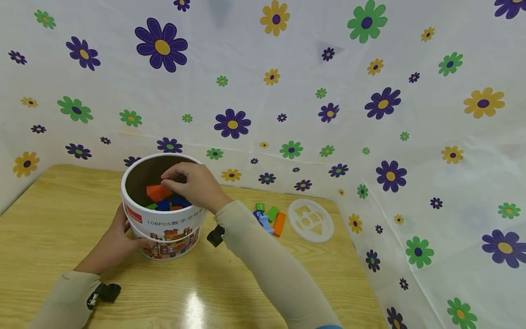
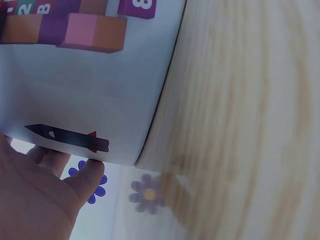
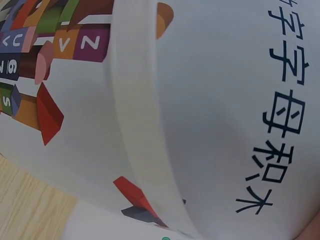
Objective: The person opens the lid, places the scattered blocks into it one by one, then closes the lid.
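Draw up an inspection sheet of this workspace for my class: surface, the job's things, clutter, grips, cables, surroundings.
Surface: wood-grain table, with glare in front of the bucket.
Job's things: white 108PCS bucket, upright and uncovered; orange-red block and blue blocks inside.
Clutter: right of the bucket, loose blocks in green, orange and blue, plus a white disc with cut-out shapes.
Left grip: bare hand holding the bucket's side.
Right grip: bare hand over the bucket's mouth, thumb at the orange-red block; whether it is held is unclear.
Cables: nothing seen.
Surroundings: white flower-print sheeting behind and at both sides.
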The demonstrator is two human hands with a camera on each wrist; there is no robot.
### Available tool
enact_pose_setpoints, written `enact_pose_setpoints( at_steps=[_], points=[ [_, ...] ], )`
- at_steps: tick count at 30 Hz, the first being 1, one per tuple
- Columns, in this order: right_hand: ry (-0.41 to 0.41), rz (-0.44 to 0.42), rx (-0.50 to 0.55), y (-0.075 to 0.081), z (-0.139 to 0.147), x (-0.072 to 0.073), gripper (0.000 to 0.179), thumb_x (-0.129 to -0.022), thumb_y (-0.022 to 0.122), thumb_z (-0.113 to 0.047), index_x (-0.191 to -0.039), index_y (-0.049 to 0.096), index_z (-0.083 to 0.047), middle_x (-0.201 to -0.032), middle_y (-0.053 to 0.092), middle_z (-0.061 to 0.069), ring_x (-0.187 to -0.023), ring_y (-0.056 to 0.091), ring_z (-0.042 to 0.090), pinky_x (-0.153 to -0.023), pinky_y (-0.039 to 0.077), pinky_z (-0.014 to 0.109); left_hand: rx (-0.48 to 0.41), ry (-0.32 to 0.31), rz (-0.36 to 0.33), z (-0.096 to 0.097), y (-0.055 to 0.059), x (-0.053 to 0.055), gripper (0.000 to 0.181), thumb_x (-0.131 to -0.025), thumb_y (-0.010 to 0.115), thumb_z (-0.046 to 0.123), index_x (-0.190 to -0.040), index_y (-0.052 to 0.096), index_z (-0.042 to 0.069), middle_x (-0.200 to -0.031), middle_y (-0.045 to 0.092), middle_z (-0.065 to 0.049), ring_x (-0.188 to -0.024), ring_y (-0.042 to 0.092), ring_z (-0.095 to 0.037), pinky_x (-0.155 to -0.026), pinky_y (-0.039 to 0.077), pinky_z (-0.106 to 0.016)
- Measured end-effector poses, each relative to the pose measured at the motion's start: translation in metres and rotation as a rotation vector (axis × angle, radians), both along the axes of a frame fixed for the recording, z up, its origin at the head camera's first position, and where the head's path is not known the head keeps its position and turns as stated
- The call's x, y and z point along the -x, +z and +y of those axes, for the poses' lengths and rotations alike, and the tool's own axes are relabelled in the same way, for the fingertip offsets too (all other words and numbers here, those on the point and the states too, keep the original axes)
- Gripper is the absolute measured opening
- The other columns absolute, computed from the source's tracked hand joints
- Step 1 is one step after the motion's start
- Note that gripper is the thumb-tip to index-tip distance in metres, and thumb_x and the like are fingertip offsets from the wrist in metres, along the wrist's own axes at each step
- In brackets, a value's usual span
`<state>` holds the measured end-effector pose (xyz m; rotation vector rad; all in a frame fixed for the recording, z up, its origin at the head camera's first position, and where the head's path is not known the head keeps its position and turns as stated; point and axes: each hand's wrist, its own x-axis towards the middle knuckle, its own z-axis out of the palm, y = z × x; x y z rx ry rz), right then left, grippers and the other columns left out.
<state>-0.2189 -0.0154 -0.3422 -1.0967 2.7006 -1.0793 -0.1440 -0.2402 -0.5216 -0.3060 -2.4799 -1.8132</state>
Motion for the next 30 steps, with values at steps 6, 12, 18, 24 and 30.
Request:
enact_pose_setpoints(
  at_steps=[6, 12, 18, 24, 30],
  points=[
    [0.025, 0.035, 0.050, -0.003, 0.002, 0.001, 0.015, -0.098, 0.073, -0.029, -0.106, 0.078, -0.017, -0.100, 0.073, -0.012, -0.092, 0.061, -0.007, -0.088, 0.056, 0.017, -0.002, 0.003, 0.008, 0.000, 0.002, 0.000, 0.130, -0.081, 0.090, 0.015, -0.163, -0.006, 0.045, -0.170, 0.007, -0.016, -0.152, 0.007, -0.056, -0.108, 0.011, -0.088],
    [0.041, 0.035, 0.115, -0.003, 0.007, -0.001, 0.020, -0.099, 0.073, -0.027, -0.112, 0.077, -0.013, -0.107, 0.074, -0.007, -0.099, 0.062, -0.004, -0.092, 0.052, 0.011, -0.004, 0.002, 0.007, 0.001, 0.005, -0.002, 0.129, -0.081, 0.090, 0.015, -0.163, -0.006, 0.044, -0.169, 0.008, -0.018, -0.152, 0.007, -0.057, -0.108, 0.011, -0.088],
    [0.074, 0.038, 0.161, -0.004, 0.032, -0.003, 0.026, -0.101, 0.069, -0.022, -0.124, 0.072, -0.010, -0.119, 0.071, 0.000, -0.108, 0.062, 0.003, -0.098, 0.050, 0.014, 0.005, -0.004, -0.008, 0.000, 0.007, -0.002, 0.129, -0.083, 0.089, 0.018, -0.163, -0.008, 0.044, -0.170, 0.005, -0.018, -0.151, 0.006, -0.059, -0.108, 0.011, -0.088],
    [0.052, 0.201, 0.199, -0.017, 0.084, -0.005, 0.034, -0.100, 0.070, -0.014, -0.131, 0.066, -0.003, -0.125, 0.067, 0.008, -0.112, 0.063, 0.015, -0.102, 0.052, 0.020, 0.013, 0.002, -0.014, -0.001, 0.005, -0.001, 0.130, -0.082, 0.090, 0.019, -0.162, -0.008, 0.045, -0.171, 0.005, -0.017, -0.151, 0.007, -0.060, -0.108, 0.012, -0.088],
    [-0.019, 0.293, 0.170, -0.042, 0.150, -0.014, 0.035, -0.097, 0.073, -0.009, -0.131, 0.066, -0.003, -0.121, 0.068, 0.011, -0.112, 0.065, 0.022, -0.102, 0.056, 0.035, 0.001, -0.003, -0.006, 0.000, 0.003, -0.002, 0.131, -0.081, 0.090, 0.015, -0.164, -0.008, 0.042, -0.169, 0.007, -0.020, -0.150, 0.007, -0.061, -0.108, 0.010, -0.088]
  ],
)
